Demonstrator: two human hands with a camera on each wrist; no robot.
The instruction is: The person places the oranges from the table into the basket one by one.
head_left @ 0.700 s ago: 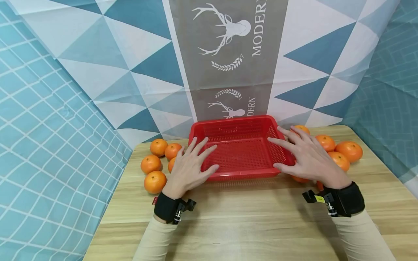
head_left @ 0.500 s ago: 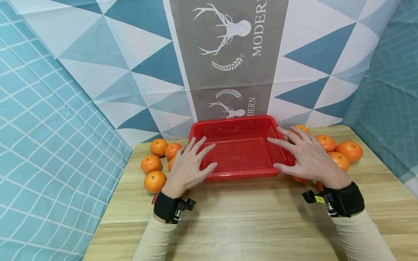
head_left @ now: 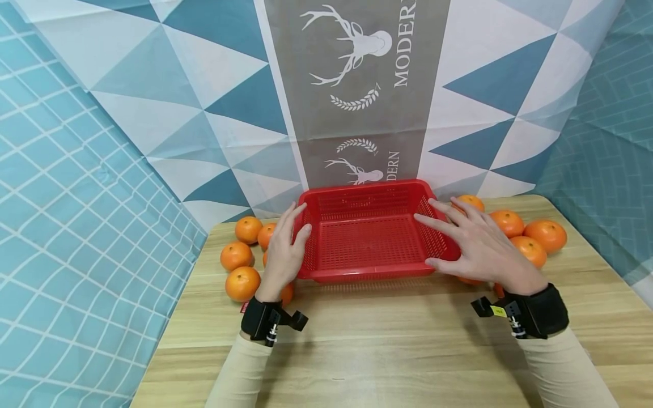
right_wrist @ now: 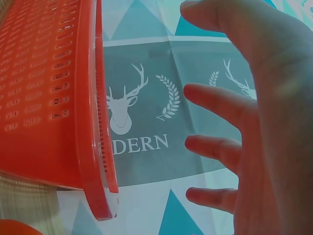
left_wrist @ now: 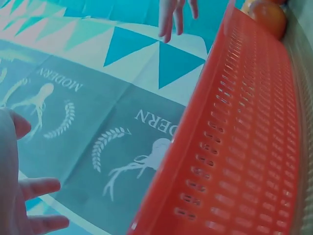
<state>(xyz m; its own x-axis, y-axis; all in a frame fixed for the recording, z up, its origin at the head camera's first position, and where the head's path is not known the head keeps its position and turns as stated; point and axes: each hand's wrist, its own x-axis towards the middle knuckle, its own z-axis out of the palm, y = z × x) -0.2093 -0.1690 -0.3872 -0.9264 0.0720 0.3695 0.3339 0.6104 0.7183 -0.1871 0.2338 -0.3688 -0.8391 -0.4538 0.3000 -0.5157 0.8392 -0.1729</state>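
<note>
A red perforated plastic basket (head_left: 372, 235) stands empty on the wooden table (head_left: 388, 351), against the patterned backdrop. My left hand (head_left: 284, 249) lies along the basket's left outer wall with straight fingers, the thumb at the rim. In the left wrist view its fingers (left_wrist: 34, 188) show spread, beside the basket (left_wrist: 244, 147). My right hand (head_left: 471, 238) hovers spread over the basket's right rim. The right wrist view shows that hand (right_wrist: 254, 122) open, a gap away from the basket wall (right_wrist: 54, 98). Neither hand holds anything.
Several oranges lie left of the basket, among them one (head_left: 242, 283) near the front and one (head_left: 248, 229) at the back. Several more sit on the right, the largest (head_left: 546, 235) outermost. A hanging cloth (head_left: 357, 85) backs the table.
My left hand has slid left, off the basket's inside, and now lies along its left wall. The right hand has hardly moved.
</note>
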